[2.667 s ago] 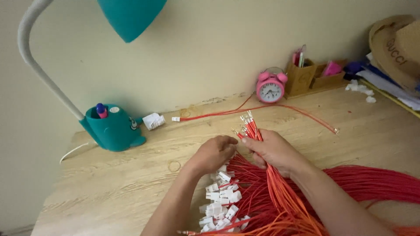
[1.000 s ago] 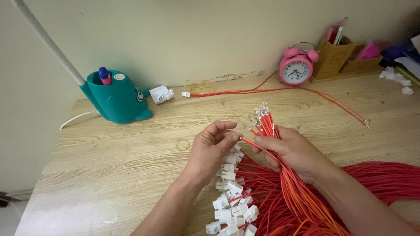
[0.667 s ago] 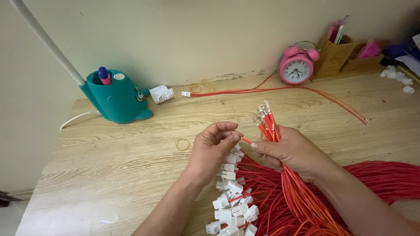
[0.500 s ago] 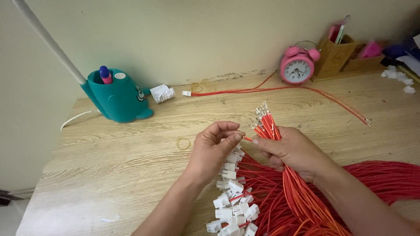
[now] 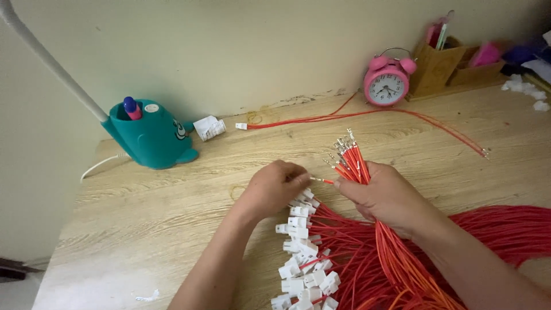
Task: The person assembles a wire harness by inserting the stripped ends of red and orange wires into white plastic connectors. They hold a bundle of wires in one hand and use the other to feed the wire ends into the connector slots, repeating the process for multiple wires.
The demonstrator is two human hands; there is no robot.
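Observation:
My right hand (image 5: 389,194) grips a bundle of red wires (image 5: 351,161) whose metal-tipped ends stick up past my fingers. One red wire end (image 5: 322,181) pokes sideways out of the bundle toward my left hand (image 5: 274,188), whose fingertips are pinched right at its metal tip. What sits inside those fingers is hidden. Below both hands lies a heap of red wires with white plastic connectors (image 5: 303,252) on their ends, spreading to the right as a thick red mass (image 5: 488,241).
On the wooden desk (image 5: 143,229), a teal lamp base (image 5: 150,135) with a pen stands at the back left. One loose red wire (image 5: 367,115) runs along the wall. A pink alarm clock (image 5: 388,82) and wooden pen holder (image 5: 437,57) stand at the back right.
The view has shifted down and left since the earliest frame. My hands came closer together, and my left fingertips have closed on the tip of the single wire sticking out of the bundle.

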